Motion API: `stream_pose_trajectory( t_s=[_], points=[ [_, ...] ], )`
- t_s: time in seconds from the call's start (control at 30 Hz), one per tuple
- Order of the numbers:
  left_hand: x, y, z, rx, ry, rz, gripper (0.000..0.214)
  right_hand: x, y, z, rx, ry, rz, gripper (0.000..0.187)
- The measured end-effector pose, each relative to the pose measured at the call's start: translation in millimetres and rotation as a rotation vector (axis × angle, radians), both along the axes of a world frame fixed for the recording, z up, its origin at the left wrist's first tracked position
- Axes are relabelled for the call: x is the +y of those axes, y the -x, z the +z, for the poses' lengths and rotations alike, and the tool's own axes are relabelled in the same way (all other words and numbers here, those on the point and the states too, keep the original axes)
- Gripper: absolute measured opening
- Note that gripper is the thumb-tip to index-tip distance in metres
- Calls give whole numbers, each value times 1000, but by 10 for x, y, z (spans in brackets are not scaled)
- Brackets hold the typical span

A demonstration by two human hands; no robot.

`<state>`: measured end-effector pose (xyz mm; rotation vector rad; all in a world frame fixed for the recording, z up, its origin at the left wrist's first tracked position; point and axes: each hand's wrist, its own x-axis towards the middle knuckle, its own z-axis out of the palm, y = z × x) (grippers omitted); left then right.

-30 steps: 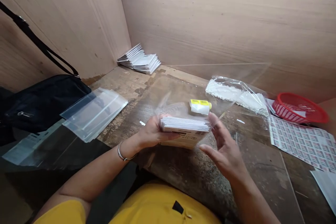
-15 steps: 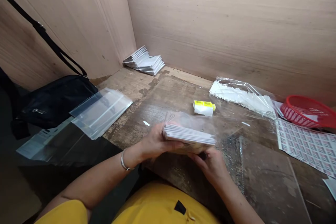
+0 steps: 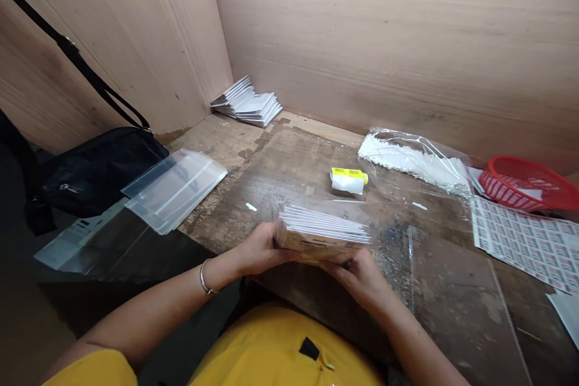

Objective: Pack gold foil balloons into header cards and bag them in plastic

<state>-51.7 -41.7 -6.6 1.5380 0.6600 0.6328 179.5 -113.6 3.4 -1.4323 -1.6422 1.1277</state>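
Workbench corner seen from the worker's head. A worn wooden bench top (image 3: 217,145) meets a plywood wall (image 3: 407,42), and a black strap (image 3: 76,54) runs down to a black zippered bag (image 3: 99,175) at the bench's left edge. The chief risk lies at the centre: a loose stack of white cards (image 3: 322,232), held just above the bench, appears to sit in the mouth of a clear plastic bag (image 3: 393,253). Slick film and eased hand pressure could let the cards fan out or slide, and their corners could snag or tear the thin plastic.

Containers: a red plastic basket (image 3: 527,184) at right holds white paper. A sealed-looking clear bag of white pieces (image 3: 409,160) lies against the wall, its contents too small to identify. A flat pile of clear zip bags (image 3: 174,190) lies at left.

Grip: narrow. The left hand (image 3: 257,250) and right hand (image 3: 357,280) close on opposite ends of the stack. A white packet with a yellow label (image 3: 348,180) lies beyond them, touching neither.
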Motion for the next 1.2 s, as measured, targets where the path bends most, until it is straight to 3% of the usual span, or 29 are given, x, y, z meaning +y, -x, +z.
stream_pose_trajectory(
  t_s=[0.1, 0.2, 0.33, 0.43, 0.5, 0.57, 0.63, 0.7, 0.77, 0.83, 0.9, 0.97, 1.07, 1.2],
  points=[
    [8, -83, 168, -109, 87, 141, 57, -81, -13, 231, 142, 66, -143, 39],
    [22, -126, 233, -221, 249, 64, 57, -139, -31, 386, 288, 169, -120, 49],
    [-1, -76, 65, -149, 489, -198, 73, -142, -42, 224, 343, 365, -111, 52],
    [10, 0, -55, 63, 500, -169, 84, -90, -41, 13, 184, 359, -130, 47],
    [25, 61, -70, 271, 299, 26, 88, -58, -12, -84, -58, 252, -151, 45],
    [-6, 124, -58, 481, -48, 285, 87, -54, 51, -146, -364, 123, -203, 49],
    [-128, 168, -56, 568, -454, 473, 67, -85, 131, -184, -652, 11, -250, 53],
    [-333, 166, -86, 471, -831, 361, 41, -138, 193, -191, -869, -92, -260, 53],
    [-557, 108, -151, 343, -1080, 49, 35, -179, 202, -148, -998, -222, -243, 48],
    [-724, 14, -234, 381, -1168, -172, 38, -180, 156, -58, -1023, -382, -201, 44],
    [-803, -74, -311, 530, -1178, -201, 48, -134, 91, 41, -981, -536, -75, 39],
    [-817, -129, -357, 625, -1188, -207, 59, -57, 47, 107, -927, -633, 146, 31],
    [-800, -154, -361, 658, -1204, -209, 60, 89, 60, 116, -906, -625, 394, 19],
    [-780, -160, -327, 649, -1205, -208, 68, 297, 177, 62, -1024, -569, 381, 17]
  ],
)
